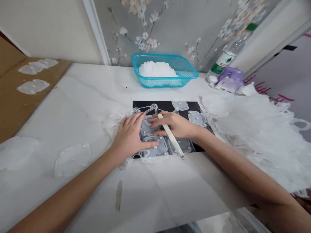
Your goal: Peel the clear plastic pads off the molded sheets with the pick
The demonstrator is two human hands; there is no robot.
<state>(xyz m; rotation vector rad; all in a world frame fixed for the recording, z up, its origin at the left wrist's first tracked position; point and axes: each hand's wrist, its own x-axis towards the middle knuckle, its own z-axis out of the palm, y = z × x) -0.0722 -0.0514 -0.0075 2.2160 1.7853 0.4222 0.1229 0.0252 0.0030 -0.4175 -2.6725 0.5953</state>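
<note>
On a black mat (138, 104) lie translucent rounded plates (159, 148) with small holes and knobs, joined by thin clear frame strips. My left hand (131, 131) rests over their left edge, its fingers spread and its thumb stretched across a lower plate. From the right, my right hand (176, 124) reaches over the middle plates with its fingers extended. Tucked in that hand is a cream-coloured, slim stick-like tool (171, 136), slanting down toward the table's front; which end works is unclear. Two separate plates (197, 118) lie at the mat's right side.
A blue plastic basket (165, 84) with white pieces stands by the wall. A large heap of clear scrap (257, 129) fills the right. Behind it are a water bottle (224, 60) and a purple object (230, 79). Loose translucent pieces (72, 160) lie at left, some on brown board (14, 106).
</note>
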